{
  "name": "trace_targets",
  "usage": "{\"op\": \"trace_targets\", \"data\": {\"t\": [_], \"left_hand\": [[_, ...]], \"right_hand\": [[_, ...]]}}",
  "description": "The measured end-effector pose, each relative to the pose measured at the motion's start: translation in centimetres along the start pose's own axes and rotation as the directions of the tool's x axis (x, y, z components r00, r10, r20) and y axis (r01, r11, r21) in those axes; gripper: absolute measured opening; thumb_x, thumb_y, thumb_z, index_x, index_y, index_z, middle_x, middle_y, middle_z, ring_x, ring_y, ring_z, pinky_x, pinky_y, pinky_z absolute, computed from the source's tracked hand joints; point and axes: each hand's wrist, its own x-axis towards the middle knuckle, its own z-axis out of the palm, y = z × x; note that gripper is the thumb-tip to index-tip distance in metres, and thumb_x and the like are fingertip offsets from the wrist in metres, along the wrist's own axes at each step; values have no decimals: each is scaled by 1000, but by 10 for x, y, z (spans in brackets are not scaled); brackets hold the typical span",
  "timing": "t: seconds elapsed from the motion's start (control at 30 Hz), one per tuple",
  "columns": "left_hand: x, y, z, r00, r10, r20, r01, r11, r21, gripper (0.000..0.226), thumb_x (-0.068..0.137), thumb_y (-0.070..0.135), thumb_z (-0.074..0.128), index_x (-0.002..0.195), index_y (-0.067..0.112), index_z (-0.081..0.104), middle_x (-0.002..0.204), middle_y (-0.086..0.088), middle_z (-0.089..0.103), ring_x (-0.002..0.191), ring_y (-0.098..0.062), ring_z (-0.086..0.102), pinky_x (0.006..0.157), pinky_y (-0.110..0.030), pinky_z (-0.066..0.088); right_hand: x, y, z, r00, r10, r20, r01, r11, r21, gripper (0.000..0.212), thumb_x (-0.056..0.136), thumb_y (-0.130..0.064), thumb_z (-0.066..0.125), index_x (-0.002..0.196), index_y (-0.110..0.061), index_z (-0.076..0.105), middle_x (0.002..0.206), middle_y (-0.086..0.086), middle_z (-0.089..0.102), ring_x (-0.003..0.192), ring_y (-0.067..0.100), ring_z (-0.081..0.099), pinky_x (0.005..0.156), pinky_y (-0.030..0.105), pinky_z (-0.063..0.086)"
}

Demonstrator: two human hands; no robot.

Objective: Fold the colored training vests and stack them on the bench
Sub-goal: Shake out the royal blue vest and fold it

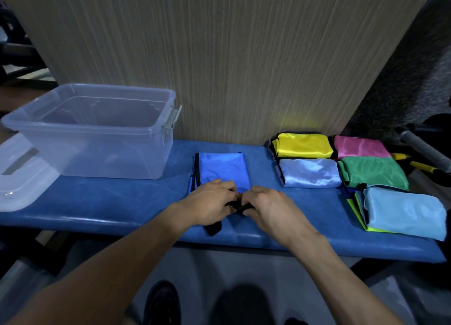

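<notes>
A: Folding now? Where is the vest?

B: The royal-blue vest [223, 172] lies on the desk [117, 200], just beyond both hands. The left hand [210, 203] and right hand [266, 208] sit close together, fingers curled, pinching its black trim [240, 206].

A: Advice?

B: Keep the edges aligned and smooth it flat. Its long axis points away from the hands.

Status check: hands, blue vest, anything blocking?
Left hand and right hand both pinch black trim of shiny royal-blue vest, flat on blue padded bench. Nothing blocking.
</notes>
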Motion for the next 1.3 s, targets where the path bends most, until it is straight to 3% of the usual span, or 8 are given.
{"op": "trace_targets", "data": {"t": [0.1, 0.27, 0.5, 0.67, 0.9, 1.0, 1.13, 1.3], "left_hand": [[-4, -13, -7, 998, 35, 61, -26, 989, -148, 22, 100, 31, 53, 121, 26, 60, 114, 4, 61, 106, -15, 55, 97, -35, 43], [-7, -17, -3, 977, 71, 199, -72, 997, -3, 26, 105, 36, 46, 118, 19, 61, 141, 0, 44, 121, -23, 42, 109, -38, 35], [-10, -20, 0, 978, 49, 202, -36, 997, -66, 31, 105, 41, 46, 122, 21, 62, 152, 4, 39, 131, -18, 38, 111, -36, 34], [-17, -41, -27, 993, 17, 118, 15, 964, -264, 33, 98, 36, 64, 128, 23, 69, 136, 10, 64, 125, -1, 55, 111, -26, 39], [-26, -54, -35, 997, -76, -20, 68, 965, -254, 10, 93, 33, 70, 99, 26, 75, 93, 17, 74, 87, 2, 67, 80, -21, 49], [-32, -55, -37, 991, -129, -33, 117, 960, -253, 9, 93, 34, 71, 96, 26, 75, 92, 16, 73, 86, 1, 66, 78, -20, 49], [-56, -53, -46, 948, -283, -145, 218, 910, -352, 24, 84, 53, 70, 93, 31, 71, 94, 13, 68, 84, 1, 63, 80, -23, 50], [-90, -40, -42, 872, -470, 134, 488, 855, -177, 54, 64, 74, 72, 89, 29, 59, 87, 15, 65, 83, -5, 62, 79, -32, 52]], "right_hand": [[5, 9, -5, 999, 3, 39, -8, 993, 119, 7, 93, -26, 71, 97, -23, 66, 97, -6, 65, 90, 19, 62, 79, 39, 50], [28, 27, -14, 979, 144, 142, -181, 937, 299, 13, 92, -25, 73, 82, -22, 66, 75, -6, 68, 62, 4, 60, 66, 32, 48], [67, 26, 20, 891, 373, 258, -446, 827, 343, 20, 94, -26, 68, 76, -18, 64, 70, -2, 62, 67, 12, 57, 55, 23, 41], [71, 27, 32, 843, 494, 211, -537, 757, 372, 28, 78, -29, 83, 82, -26, 56, 83, -3, 61, 78, 17, 60, 59, 26, 42], [64, 17, 40, 929, 370, 15, -366, 912, 187, 19, 82, -29, 73, 87, -30, 54, 86, -3, 70, 91, 27, 64, 75, 38, 54], [56, 9, 39, 965, 263, -5, -262, 963, 58, 2, 92, -26, 62, 92, -24, 61, 91, 3, 71, 93, 33, 63, 76, 39, 52], [44, 3, 32, 988, 152, 17, -151, 987, -56, 21, 98, -20, 45, 106, -21, 64, 103, 6, 72, 98, 35, 62, 81, 39, 47], [29, -8, 30, 994, 66, 92, -54, 990, -132, 51, 94, -41, 30, 141, -31, 47, 125, 2, 59, 117, 28, 57, 93, 40, 39]]}}
